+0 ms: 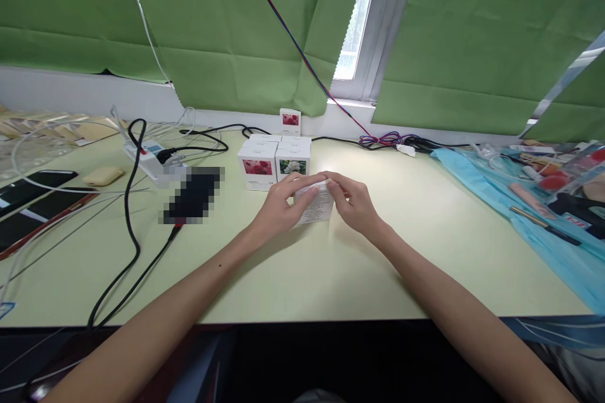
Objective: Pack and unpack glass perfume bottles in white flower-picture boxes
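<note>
A small white box (316, 206) with printed text on its near face stands on the table between my two hands. My left hand (287, 201) is closed on its left side, with fingers over the top edge. On the right, my right hand (352, 200) grips the top right corner, its thumb at the edge. Behind my left hand stand several white boxes in a block, one with a red flower picture (258, 167) and one with a white flower picture (293, 166). Another red-flower box (290, 121) stands behind them near the wall.
At left lie a power strip (150, 162), a pixelated dark phone (193, 195), a cream case (103, 176), dark devices (42, 214) and tangled cables. A blue plastic sheet (501, 201) with a pen (543, 225) and clutter covers the right side. Green curtains (212, 25) hang behind.
</note>
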The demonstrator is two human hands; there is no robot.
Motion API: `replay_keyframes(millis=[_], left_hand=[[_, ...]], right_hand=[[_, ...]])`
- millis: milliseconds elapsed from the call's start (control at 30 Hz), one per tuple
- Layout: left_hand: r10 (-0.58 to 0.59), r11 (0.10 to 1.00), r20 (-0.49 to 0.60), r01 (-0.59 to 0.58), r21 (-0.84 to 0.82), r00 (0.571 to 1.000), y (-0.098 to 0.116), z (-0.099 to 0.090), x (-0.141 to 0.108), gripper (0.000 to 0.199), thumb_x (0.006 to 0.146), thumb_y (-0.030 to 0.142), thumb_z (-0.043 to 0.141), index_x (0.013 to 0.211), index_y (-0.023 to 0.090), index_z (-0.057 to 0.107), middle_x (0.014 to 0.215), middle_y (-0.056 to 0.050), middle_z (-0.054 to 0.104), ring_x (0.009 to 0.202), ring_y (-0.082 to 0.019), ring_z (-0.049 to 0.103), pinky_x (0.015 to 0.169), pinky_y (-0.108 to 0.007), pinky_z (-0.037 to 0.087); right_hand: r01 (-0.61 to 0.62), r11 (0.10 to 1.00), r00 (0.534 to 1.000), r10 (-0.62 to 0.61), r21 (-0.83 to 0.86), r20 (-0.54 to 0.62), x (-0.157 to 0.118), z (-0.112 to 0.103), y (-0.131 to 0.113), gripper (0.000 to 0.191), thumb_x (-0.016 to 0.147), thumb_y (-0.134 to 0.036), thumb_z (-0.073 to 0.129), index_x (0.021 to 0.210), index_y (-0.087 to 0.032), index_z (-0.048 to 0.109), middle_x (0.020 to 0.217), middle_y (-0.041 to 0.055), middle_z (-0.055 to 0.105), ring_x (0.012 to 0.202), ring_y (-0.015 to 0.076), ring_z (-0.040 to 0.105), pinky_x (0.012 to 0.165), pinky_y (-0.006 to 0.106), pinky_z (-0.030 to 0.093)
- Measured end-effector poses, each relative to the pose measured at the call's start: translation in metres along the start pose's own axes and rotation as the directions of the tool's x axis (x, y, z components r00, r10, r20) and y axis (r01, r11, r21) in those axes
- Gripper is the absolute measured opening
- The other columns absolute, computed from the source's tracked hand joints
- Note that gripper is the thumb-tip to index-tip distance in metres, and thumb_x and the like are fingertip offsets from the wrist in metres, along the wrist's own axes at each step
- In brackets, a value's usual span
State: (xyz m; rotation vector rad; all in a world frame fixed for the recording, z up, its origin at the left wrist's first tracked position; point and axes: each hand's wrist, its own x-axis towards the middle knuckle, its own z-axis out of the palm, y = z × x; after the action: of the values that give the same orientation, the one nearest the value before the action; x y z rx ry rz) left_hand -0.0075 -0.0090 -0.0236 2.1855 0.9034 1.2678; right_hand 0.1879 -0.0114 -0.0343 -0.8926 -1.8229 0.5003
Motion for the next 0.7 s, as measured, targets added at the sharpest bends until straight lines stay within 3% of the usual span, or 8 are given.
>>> replay_keyframes(millis=[433,567,700], left_hand=[[0.027,0.999,-0.004,-0.027,0.042,1.0,-0.0021,0.0006,-0.0009,0.034,0.102,0.041,0.053,0.128,0.026,0.07,0.111,-0.006,0.071,0.095,-0.019,0.061,0.082,-0.033,0.048],[0.0,0.998,0.002,0.0,0.059,1.0,0.0002,-0.0006,-0.0007,0.037,0.104,0.043,0.048,0.128,0.026,0.07,0.105,-0.006,0.07,0.092,-0.019,0.06,0.075,-0.03,0.046],[-0.007,0.998,-0.001,0.007,0.058,1.0,0.0045,-0.001,-0.0004,0.04,0.106,0.044,0.042,0.128,0.025,0.07,0.109,-0.006,0.071,0.095,-0.019,0.062,0.081,-0.031,0.048]], right_hand=[[0.053,0.997,0.999,-0.053,-0.058,0.003,-0.0002,-0.0013,0.0017,0.039,0.107,-0.041,0.041,0.126,-0.023,0.069,0.107,0.0075,0.074,0.087,0.0191,0.066,0.074,0.03,0.051],[0.039,0.998,0.999,-0.039,-0.045,0.005,-0.0001,-0.0007,0.0006,0.039,0.107,-0.042,0.04,0.125,-0.023,0.069,0.105,0.007,0.074,0.082,0.0172,0.063,0.071,0.029,0.05],[0.019,0.999,1.0,-0.019,-0.04,0.005,0.0002,0.0002,0.0005,0.04,0.107,-0.044,0.041,0.124,-0.022,0.07,0.101,0.0062,0.073,0.075,0.0154,0.059,0.065,0.027,0.048]])
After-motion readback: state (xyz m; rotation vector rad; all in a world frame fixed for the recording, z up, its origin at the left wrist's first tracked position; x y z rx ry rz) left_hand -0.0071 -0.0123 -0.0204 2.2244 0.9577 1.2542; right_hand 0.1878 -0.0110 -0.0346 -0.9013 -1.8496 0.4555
